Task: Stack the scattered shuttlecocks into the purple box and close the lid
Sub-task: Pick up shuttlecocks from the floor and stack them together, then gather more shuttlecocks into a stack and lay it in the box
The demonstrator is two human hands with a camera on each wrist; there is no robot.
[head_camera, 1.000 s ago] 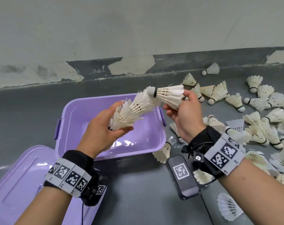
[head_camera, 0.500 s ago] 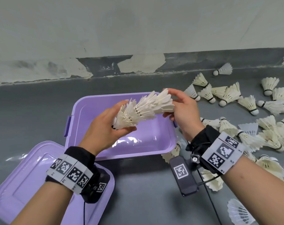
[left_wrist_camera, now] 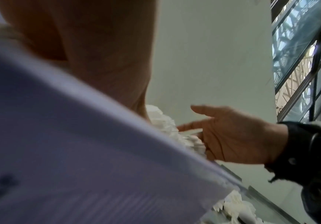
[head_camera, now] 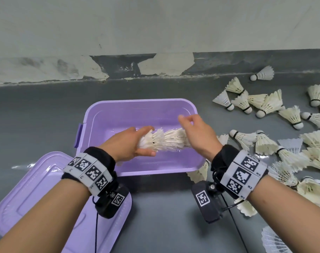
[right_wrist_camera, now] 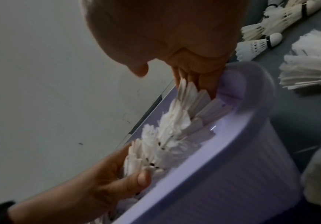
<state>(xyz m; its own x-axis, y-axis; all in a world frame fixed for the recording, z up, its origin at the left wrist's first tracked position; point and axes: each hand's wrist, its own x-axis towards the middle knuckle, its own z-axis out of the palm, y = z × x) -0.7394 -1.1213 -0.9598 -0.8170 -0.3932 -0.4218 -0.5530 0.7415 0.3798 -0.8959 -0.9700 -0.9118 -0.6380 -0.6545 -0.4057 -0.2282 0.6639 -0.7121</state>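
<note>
A nested stack of white shuttlecocks [head_camera: 166, 140] lies on its side inside the open purple box [head_camera: 140, 102], low near the floor of the box. My left hand [head_camera: 148, 141] grips the stack's left end, thumb under and fingers over; the right wrist view shows that thumb pressed on the feathers [right_wrist_camera: 167, 136]. My right hand [head_camera: 186, 128] is at the stack's right end, by the box's right wall. Its fingers reach down straight onto the feather tips, with the index finger raised and the thumb apart. The cork ends are hidden by the hands.
The purple lid [head_camera: 36, 189] lies flat on the grey floor at the lower left, partly under my left forearm. Several loose shuttlecocks [head_camera: 265, 143] are scattered to the right of the box and behind my right wrist. A wall [head_camera: 155, 33] runs along the back.
The right hand pushed a single shuttlecock onto the end of the stack. Both hands then lowered the stack from above the box down into it.
</note>
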